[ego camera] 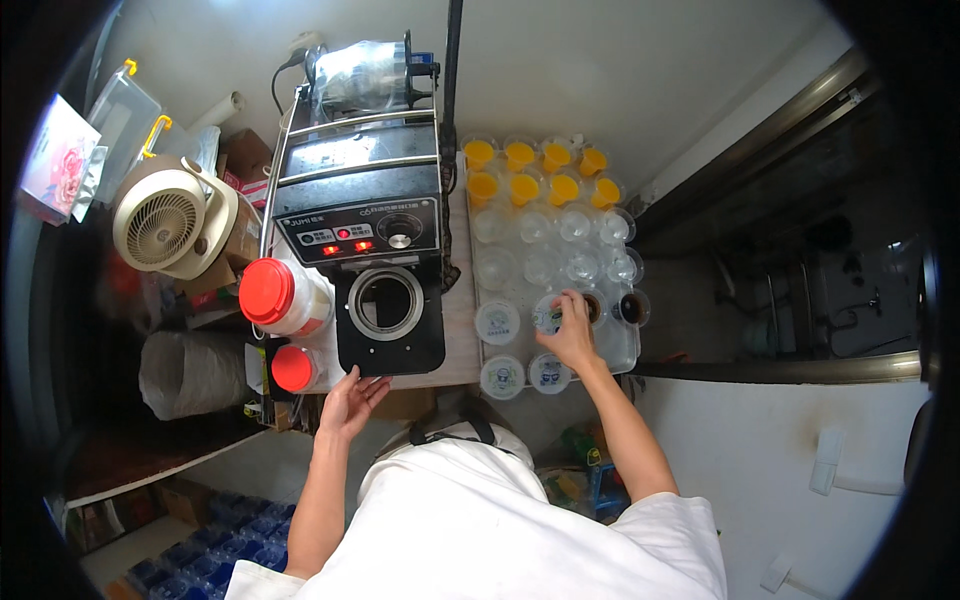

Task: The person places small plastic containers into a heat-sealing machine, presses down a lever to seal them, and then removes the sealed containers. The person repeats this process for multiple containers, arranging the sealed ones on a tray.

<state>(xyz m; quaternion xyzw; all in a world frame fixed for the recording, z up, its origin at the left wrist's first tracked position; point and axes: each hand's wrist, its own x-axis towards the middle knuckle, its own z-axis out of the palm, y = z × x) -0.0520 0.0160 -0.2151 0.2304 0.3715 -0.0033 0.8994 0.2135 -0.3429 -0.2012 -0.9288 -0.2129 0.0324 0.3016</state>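
My left hand (pixel 350 403) is at the front edge of the black sliding tray (pixel 352 352) of a cup-sealing machine (pixel 357 169), thumb near the top edge and fingers below it. A metal ring (pixel 350 296) frames the tray's round opening, which has no cup in it. My right hand (pixel 574 334) grips a film-topped plastic cup (pixel 545 315) by its rim, thumb on the near side. Right of it, a cup of dark liquid (pixel 594 307) is partly hidden by my fingers; another dark-filled cup (pixel 631 307) stands beyond. Printed film covers a nearby cup (pixel 498 322).
Cups with orange contents (pixel 520 155) stand behind clear cups (pixel 535 225) on a metal tray (pixel 600 352). Red-lidded jars (pixel 268 291) flank the machine's left side. Farther left are a beige fan (pixel 160 220) and a lined bin (pixel 191 375). A dark doorway opens right.
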